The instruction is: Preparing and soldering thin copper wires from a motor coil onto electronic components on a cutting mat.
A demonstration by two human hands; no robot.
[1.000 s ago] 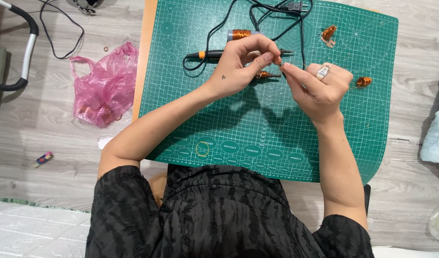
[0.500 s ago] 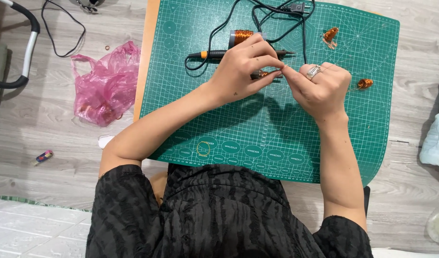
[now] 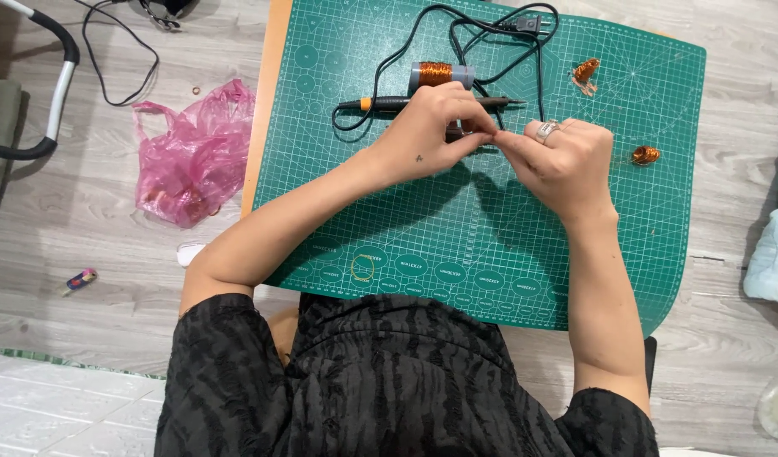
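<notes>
We pinched a tiny piece (image 3: 489, 135), too small to tell, between both hands over the green mat (image 3: 490, 245). Our left hand (image 3: 431, 127) had slid nearer our right hand (image 3: 558, 161), covering the soldering iron (image 3: 380, 103); so we were working closer.

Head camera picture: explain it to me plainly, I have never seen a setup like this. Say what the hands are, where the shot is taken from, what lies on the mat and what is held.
There is no machine here. A person wears a camera on the head, so you look straight down at their own arms. The left hand and right hand meet fingertip to fingertip over a green cutting mat, pinching something too small to make out. On the mat lie a soldering iron with its black cord, a spool of copper wire and two small copper wire bundles. A pink plastic bag lies on the floor beside the mat.
</notes>
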